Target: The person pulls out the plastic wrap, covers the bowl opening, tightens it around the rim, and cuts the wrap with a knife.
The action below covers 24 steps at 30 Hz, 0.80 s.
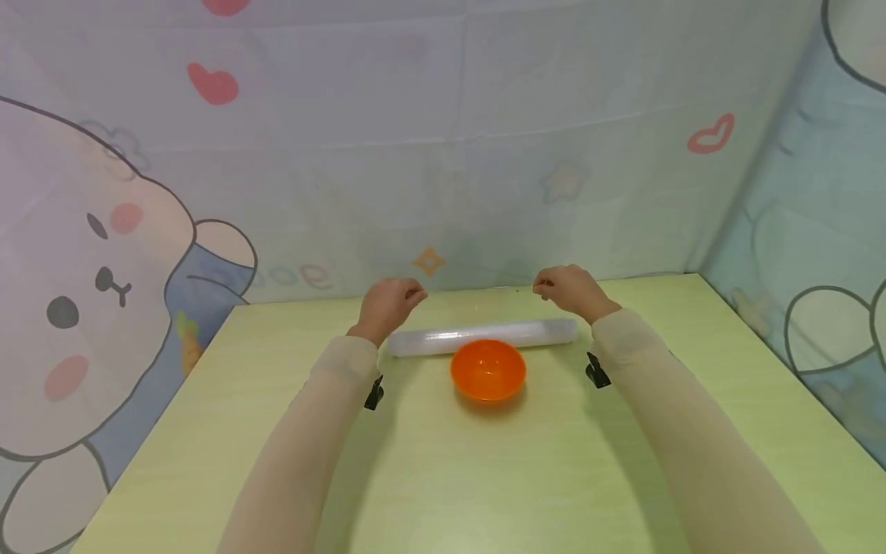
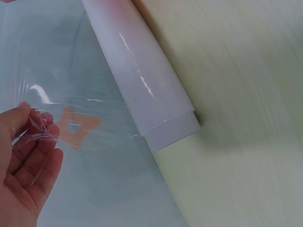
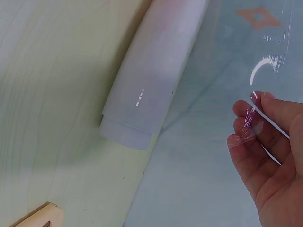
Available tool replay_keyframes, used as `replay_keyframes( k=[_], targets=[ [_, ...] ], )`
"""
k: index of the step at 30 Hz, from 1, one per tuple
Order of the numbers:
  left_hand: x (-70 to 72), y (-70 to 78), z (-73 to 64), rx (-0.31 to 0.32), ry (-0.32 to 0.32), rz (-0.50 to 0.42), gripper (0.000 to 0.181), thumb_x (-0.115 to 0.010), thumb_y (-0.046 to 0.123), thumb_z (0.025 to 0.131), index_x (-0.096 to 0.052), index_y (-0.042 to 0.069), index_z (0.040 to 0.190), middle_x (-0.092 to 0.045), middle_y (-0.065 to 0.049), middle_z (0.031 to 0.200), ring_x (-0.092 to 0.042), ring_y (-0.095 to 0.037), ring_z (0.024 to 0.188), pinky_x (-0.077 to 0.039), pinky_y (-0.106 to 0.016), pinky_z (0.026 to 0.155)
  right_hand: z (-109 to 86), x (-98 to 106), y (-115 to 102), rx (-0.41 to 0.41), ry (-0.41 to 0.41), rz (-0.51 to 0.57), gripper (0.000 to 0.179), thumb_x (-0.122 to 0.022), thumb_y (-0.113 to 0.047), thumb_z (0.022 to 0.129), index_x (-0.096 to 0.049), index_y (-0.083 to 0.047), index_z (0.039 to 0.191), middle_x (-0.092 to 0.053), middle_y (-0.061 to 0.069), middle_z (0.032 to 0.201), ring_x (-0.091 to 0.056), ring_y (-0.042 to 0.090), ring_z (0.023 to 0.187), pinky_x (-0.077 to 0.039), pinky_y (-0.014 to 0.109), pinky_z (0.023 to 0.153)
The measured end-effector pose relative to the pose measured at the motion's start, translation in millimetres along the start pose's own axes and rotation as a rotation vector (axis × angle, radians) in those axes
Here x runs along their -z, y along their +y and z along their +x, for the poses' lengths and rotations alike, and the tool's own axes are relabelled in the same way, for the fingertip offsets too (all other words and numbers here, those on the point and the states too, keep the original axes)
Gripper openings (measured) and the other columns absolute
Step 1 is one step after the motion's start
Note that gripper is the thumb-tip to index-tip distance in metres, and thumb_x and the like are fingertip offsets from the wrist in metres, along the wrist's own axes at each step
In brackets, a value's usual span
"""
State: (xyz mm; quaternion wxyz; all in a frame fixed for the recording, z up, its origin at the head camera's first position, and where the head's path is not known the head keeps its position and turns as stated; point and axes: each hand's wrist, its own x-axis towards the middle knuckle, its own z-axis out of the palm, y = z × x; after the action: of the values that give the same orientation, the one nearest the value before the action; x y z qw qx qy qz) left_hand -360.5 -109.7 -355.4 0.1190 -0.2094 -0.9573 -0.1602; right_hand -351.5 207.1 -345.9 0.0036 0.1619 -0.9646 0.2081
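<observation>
A roll of clear cling film (image 1: 547,332) lies crosswise on the table, its white core end (image 2: 174,133) showing in the left wrist view. From it a thin transparent sheet of film (image 2: 87,100) stretches toward the far side, creased and shiny near the fingers. My left hand (image 1: 389,305) pinches one corner of this sheet between thumb and fingertips. At the opposite corner my right hand (image 3: 274,151) pinches the film too, with the other fingers loosely bent. Both hands are raised beyond the roll, one near each end. An orange bowl (image 1: 487,373) stands upright just in front of the roll.
The pale yellow-green table (image 1: 443,477) backs onto a hanging printed cloth (image 1: 388,192), with more cloth at both sides. A light wooden piece (image 3: 42,216) with a slot shows at the right wrist view's lower left corner. Dark wrist mounts (image 1: 597,372) hang under the sleeves.
</observation>
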Motion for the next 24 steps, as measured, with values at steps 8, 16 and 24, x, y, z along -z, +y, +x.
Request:
replay_keyframes(
  k=[8, 16, 24],
  targets=[
    [0.7, 0.0, 0.6, -0.019, 0.037, 0.007, 0.024, -0.055, 0.030, 0.091, -0.070, 0.011, 0.098, -0.071, -0.005, 0.092, -0.064, -0.019, 0.077, -0.052, -0.034, 0.070, 0.9, 2.8, -3.2, -0.018, -0.009, -0.022, 0.022, -0.050, -0.019, 0.095, -0.065, -0.007, 0.106, -0.067, 0.012, 0.094, -0.061, 0.022, 0.080, -0.049, 0.039, 0.075],
    [0.6, 0.6, 1.7, -0.009, 0.063, 0.000, 0.025, -0.055, 0.030, 0.091, -0.070, 0.011, 0.098, -0.071, -0.005, 0.091, -0.064, -0.019, 0.074, -0.052, -0.033, 0.069, 2.9, 3.8, -3.5, -0.023, -0.011, -0.018, 0.022, -0.050, -0.019, 0.095, -0.065, -0.006, 0.106, -0.067, 0.014, 0.095, -0.059, 0.021, 0.076, -0.049, 0.037, 0.072],
    [4.2, 2.1, 6.8, -0.018, 0.097, -0.030, 0.024, -0.055, 0.028, 0.092, -0.070, 0.010, 0.099, -0.070, -0.006, 0.090, -0.063, -0.019, 0.074, -0.052, -0.033, 0.071, 3.7, 9.4, -4.8, 0.012, 0.036, -0.031, 0.020, -0.051, -0.017, 0.094, -0.066, -0.006, 0.101, -0.067, 0.011, 0.089, -0.059, 0.020, 0.074, -0.048, 0.036, 0.069]
  ],
)
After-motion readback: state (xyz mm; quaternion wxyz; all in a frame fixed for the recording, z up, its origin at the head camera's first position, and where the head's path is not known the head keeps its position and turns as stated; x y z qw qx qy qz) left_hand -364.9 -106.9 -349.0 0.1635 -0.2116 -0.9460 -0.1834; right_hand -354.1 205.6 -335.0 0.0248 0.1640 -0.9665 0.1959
